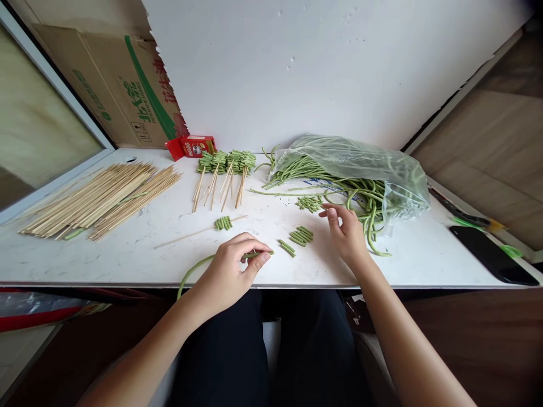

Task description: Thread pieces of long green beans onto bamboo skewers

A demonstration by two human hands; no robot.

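Observation:
My left hand (235, 265) is closed on a long green bean (195, 268). The bean's cut end pokes out past the thumb and forefinger, and its tail droops over the table's front edge. My right hand (345, 230) is at the near right side of a small heap of short bean ends (309, 203), its fingers loosely stretched and no held thing showing. Between the hands lie cut bean sticks (301, 236) in a row and a separate pair (287, 247). A skewer (178, 240) with several bean pieces (223, 223) threaded on it rests behind my left hand.
Loose bamboo skewers (93, 198) are heaped at left. Finished bean skewers (227, 162) lie by a red box (195, 147) at the back. A plastic bag (352, 155) spills long beans at right, near a black phone (492, 254). A cardboard box (114, 90) stands behind.

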